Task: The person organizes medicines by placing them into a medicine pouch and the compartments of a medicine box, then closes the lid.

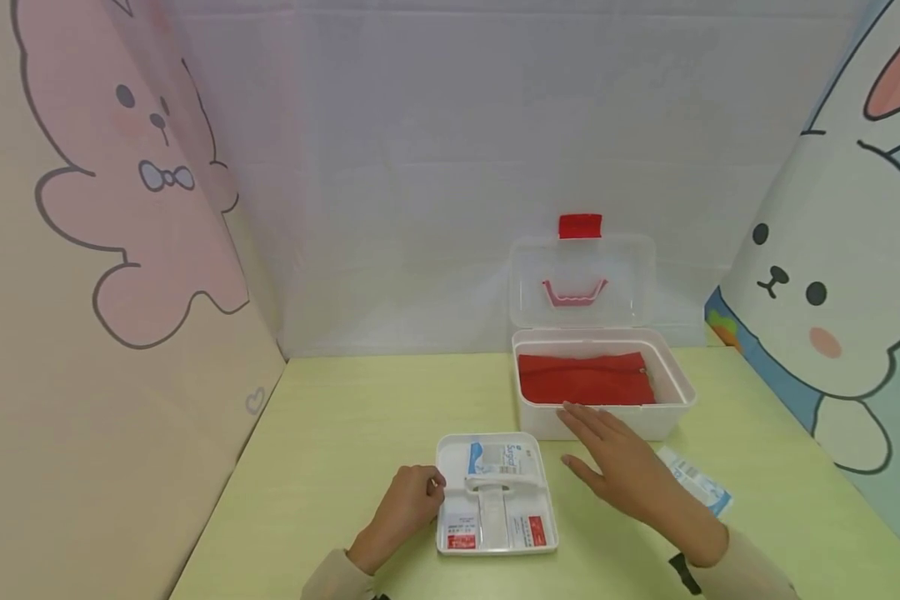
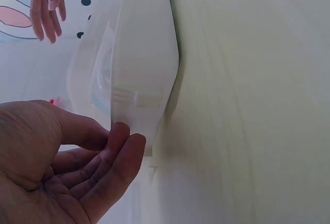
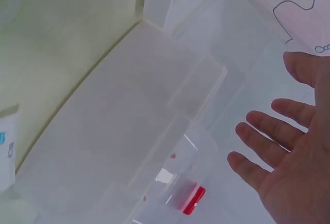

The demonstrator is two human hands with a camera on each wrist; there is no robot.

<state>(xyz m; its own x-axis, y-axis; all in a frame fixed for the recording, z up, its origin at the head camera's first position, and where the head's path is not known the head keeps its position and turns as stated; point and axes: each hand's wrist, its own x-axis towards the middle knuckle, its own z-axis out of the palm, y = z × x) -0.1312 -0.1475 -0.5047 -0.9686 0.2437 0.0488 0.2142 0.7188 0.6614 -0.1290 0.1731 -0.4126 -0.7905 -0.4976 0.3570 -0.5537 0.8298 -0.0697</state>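
A shallow white tray [image 1: 504,492] lies on the table, holding a blue-and-white packet labelled "Surgical" [image 1: 504,458] and two small packets with red ends, one being the right packet [image 1: 529,531]. At its left edge my left hand [image 1: 412,500] pinches the rim; the left wrist view shows thumb and fingertips on the tray wall [image 2: 144,43]. My right hand [image 1: 618,462] hovers with spread fingers just in front of the white box [image 1: 600,422], holding nothing. Inside that box lies a red zipped pouch [image 1: 585,381]. Its clear lid [image 1: 582,250] stands raised behind.
A blue-and-white packet [image 1: 693,481] lies on the table to the right, partly behind my right forearm. The lid has a pink handle [image 1: 574,293] and a red latch [image 1: 580,226]. A white sheet [image 1: 420,183] hangs behind, with cartoon-printed panels at both sides.
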